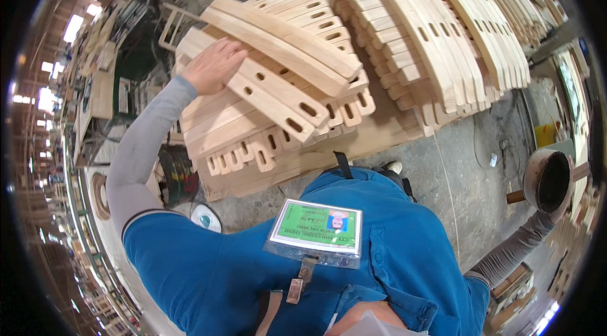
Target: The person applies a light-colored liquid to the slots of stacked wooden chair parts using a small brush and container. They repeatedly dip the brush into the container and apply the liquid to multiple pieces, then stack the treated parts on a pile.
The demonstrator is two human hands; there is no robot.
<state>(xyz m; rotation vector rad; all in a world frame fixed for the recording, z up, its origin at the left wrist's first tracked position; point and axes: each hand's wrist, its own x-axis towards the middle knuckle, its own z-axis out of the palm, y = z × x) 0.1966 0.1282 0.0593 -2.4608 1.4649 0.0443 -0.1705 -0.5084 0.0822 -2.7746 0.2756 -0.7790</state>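
Observation:
My left hand (218, 65) lies over a pale wooden slat (269, 103) with oval slots near its end, fingers together and curled over it. This slat sits beside another on top of a fanned stack of slotted slats (231, 118). Two broader boards (284, 42) lie across the stack, just right of the hand. Out at the far right, my right hand (561, 211) is closed on a round, dark-mouthed container (551, 179); its fingers are mostly hidden behind it. A short wooden handle (515, 197) sticks out on the container's left side.
Tall stacks of slotted boards (436, 26) stand at the back right. A cardboard sheet (278, 175) lies under the stacks on the concrete floor (468, 165). A workbench (101, 86) with wooden pieces stands at the left. A badge (316, 228) hangs on my blue shirt.

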